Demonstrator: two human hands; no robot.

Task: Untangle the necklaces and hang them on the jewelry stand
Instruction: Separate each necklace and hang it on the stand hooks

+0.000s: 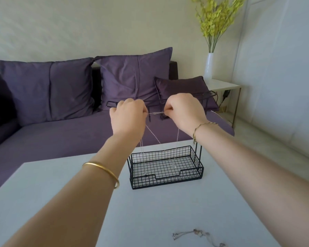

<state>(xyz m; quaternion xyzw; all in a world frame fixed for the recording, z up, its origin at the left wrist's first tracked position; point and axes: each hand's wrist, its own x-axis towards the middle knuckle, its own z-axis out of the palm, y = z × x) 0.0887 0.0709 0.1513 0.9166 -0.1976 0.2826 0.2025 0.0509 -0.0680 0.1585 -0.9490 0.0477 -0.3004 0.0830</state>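
Above the jewelry stand [168, 181] on the bench [61, 193], left hand [128, 116] and right hand [184, 113] both pinch the silver necklace [156, 113], strands trailing into its basket: I'd keep tension gentle, teasing twists apart, not yanking.

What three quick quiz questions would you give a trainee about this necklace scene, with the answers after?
1. True or false: only one hand holds the stretched silver chain.
2. Multiple choice: where does the second necklace lie? A, in the wire basket; B, on the white table, near the camera; C, on the sofa.
3. Short answer: which wrist wears the gold bangle?

Key:
1. False. The left hand and the right hand each pinch one end.
2. B.
3. The left wrist.
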